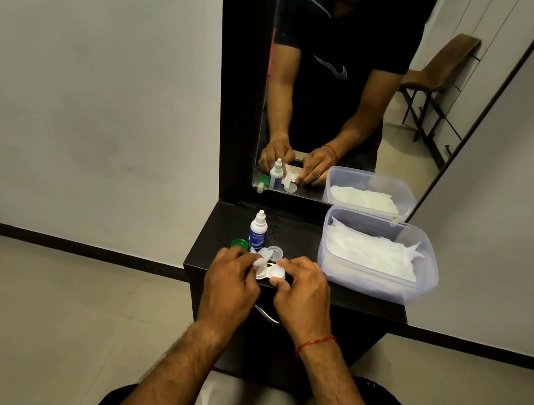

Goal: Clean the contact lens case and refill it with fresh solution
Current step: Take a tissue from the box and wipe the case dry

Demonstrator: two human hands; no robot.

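Observation:
The white contact lens case (271, 273) sits at the front edge of the black dresser shelf (301, 238), with both caps off. My right hand (303, 289) pinches its right well. My left hand (234, 275) presses a small white tissue piece (260, 259) onto the left well. The solution bottle (258, 230), white with a blue label and a pointed tip, stands upright just behind. A green cap (239, 243) lies left of it and a clear cap (274, 252) lies behind the case.
A clear plastic box (427, 278) holding white tissues stands on the shelf's right half. A mirror (361, 95) rises behind the shelf and reflects my arms and a brown chair. A metal drawer handle (266, 315) sits below the shelf edge.

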